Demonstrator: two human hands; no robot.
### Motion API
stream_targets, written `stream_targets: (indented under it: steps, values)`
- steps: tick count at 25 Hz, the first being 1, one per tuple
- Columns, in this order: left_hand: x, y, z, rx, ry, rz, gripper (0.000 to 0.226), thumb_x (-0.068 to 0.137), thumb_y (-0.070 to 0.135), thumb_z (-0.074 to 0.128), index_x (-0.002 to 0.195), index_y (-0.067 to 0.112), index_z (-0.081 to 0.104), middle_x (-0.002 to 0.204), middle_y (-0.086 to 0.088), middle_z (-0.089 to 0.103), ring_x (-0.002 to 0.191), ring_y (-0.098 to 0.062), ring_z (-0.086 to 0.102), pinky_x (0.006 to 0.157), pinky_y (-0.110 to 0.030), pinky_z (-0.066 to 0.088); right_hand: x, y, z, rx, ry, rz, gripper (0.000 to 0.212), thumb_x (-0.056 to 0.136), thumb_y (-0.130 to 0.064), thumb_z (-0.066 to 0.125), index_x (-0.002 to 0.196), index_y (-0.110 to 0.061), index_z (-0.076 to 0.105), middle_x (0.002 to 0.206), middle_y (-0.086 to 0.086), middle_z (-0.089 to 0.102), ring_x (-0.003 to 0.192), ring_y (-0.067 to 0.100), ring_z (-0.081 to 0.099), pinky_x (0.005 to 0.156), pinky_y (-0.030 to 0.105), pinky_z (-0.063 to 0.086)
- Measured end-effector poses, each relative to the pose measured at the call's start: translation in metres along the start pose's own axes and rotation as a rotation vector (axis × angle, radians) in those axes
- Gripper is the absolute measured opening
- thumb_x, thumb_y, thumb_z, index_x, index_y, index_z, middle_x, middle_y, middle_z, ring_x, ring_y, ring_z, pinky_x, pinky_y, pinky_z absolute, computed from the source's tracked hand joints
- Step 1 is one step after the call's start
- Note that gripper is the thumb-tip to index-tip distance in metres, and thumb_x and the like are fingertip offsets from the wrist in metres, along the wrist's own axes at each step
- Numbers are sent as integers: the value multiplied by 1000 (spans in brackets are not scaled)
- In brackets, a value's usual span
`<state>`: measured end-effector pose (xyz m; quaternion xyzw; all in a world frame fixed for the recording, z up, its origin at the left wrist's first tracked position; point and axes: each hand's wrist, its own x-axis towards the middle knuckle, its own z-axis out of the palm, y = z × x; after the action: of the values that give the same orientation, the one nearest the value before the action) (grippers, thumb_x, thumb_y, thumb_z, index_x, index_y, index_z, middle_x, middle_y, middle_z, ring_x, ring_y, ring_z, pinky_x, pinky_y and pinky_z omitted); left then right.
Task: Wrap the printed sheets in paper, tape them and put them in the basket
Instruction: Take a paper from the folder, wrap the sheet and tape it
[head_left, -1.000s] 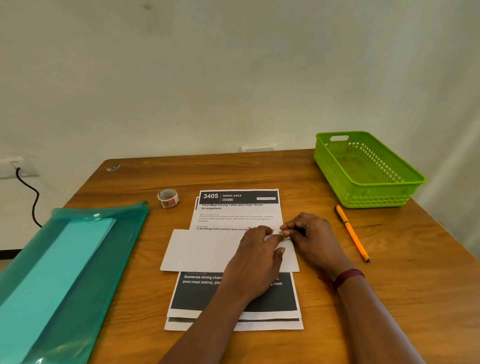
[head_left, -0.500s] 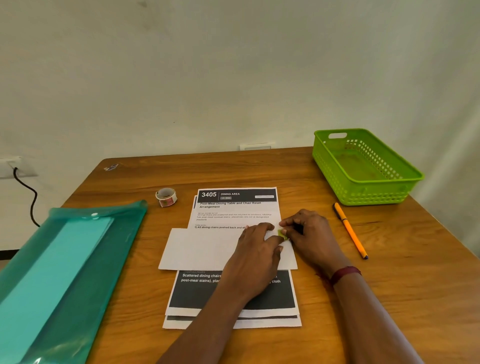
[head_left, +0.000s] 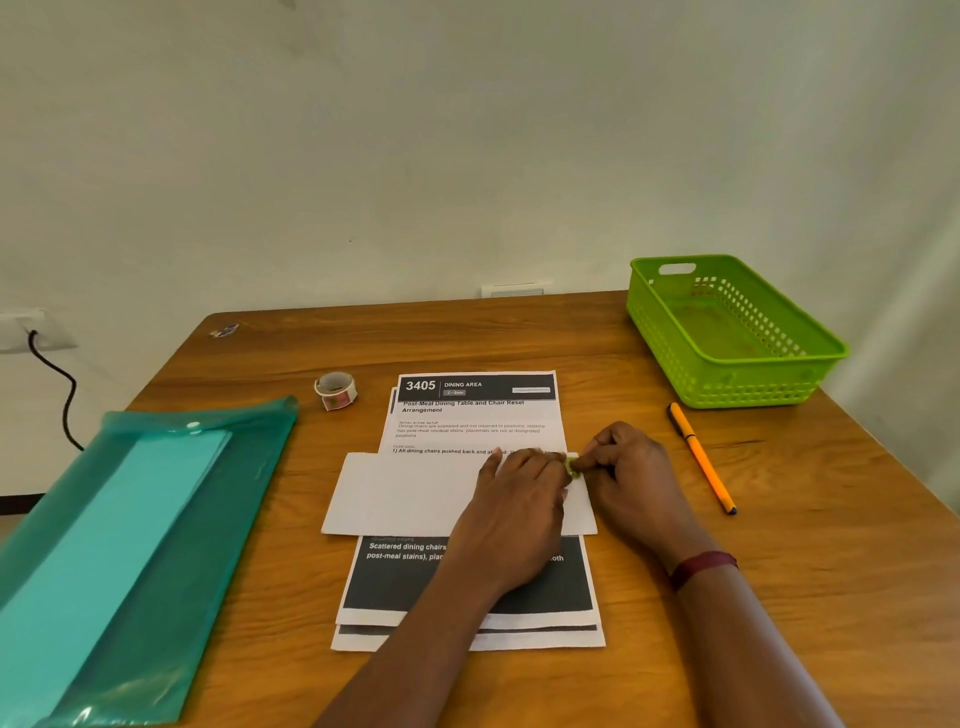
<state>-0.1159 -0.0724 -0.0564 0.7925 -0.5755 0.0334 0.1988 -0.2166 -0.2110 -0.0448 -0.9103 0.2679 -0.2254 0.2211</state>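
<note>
A stack of printed sheets (head_left: 470, 421) lies in the middle of the wooden table. A band of blank white paper (head_left: 410, 493) is folded across its middle. My left hand (head_left: 511, 512) lies flat on the band and presses it down near its right end. My right hand (head_left: 631, 480) pinches a small green piece of tape (head_left: 573, 466) at the band's upper right corner, fingertips of both hands meeting there. The green basket (head_left: 737, 384) stands at the back right with nothing in it.
A small roll of tape (head_left: 335, 391) sits left of the sheets. A teal plastic folder (head_left: 130, 551) with light paper inside covers the left side. An orange pen (head_left: 701, 457) lies between my right hand and the basket. A black cable hangs from a wall socket at left.
The hands stay at the band's right end; my right fingers have shifted slightly on the green tape piece. The sheets and band have not moved.
</note>
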Motion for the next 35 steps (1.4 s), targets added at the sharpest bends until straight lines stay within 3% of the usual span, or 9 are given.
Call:
stream_targets:
  steps: [5,9,14,20,23,26,28,32,35]
  values:
    - [0,-1,0,-2,4,4,29,102,29,33,122,23,52,130,3,56,126,-15,44,113,-45,29,-20,2,-4,-5,25,-95,16,84,-2,68,86,-14,78,98,1,62,87,13,57,70,20,50]
    - [1,3,-1,-13,-9,-9,35,101,27,34,131,20,51,135,1,55,131,-16,41,117,-46,24,-19,-1,3,-91,21,-120,20,83,2,66,84,-14,76,100,2,60,91,15,57,72,14,42]
    - [1,4,-4,-10,-36,-7,38,101,28,34,135,18,49,138,0,54,133,-17,39,118,-45,22,-25,-5,5,-131,34,-89,19,88,-3,62,93,-16,75,109,2,59,99,14,56,81,18,45]
    - [-3,6,-13,-288,74,-82,25,95,23,54,111,11,68,130,-5,63,123,-16,55,115,-40,32,-30,-13,-6,-33,172,-40,12,85,-3,66,87,-11,75,91,4,72,80,14,63,72,27,56]
    - [-4,6,-31,-415,227,-180,22,91,17,63,111,13,72,126,-2,66,116,-13,60,106,-26,43,-33,-14,-7,-36,255,-6,9,84,-3,66,86,-8,74,87,6,72,75,16,62,64,25,52]
    - [-13,-6,-61,-420,374,-274,23,90,17,66,112,17,72,121,2,68,110,-7,61,94,-2,36,-37,-14,-8,-38,309,-41,6,82,-3,70,81,-9,71,82,6,70,71,17,60,59,26,51]
    - [-29,-26,-80,-385,434,-357,23,90,20,67,113,19,70,120,4,68,107,-5,59,84,5,31,-39,-13,-8,-50,334,-79,8,80,-1,71,80,-9,71,80,6,69,70,18,61,56,29,53]
    - [-83,-80,-103,-281,412,-600,28,92,26,64,119,20,64,122,2,65,106,-13,59,88,-22,47,-42,-12,-5,-105,376,-179,11,85,-7,61,79,-9,70,78,6,68,68,19,61,54,29,51]
    - [-114,-103,-107,-268,389,-693,29,90,23,66,119,18,64,119,-1,66,103,-12,60,87,-23,45,-48,-15,-7,-120,415,-224,13,85,-9,59,78,-7,70,77,9,68,66,22,61,52,31,51]
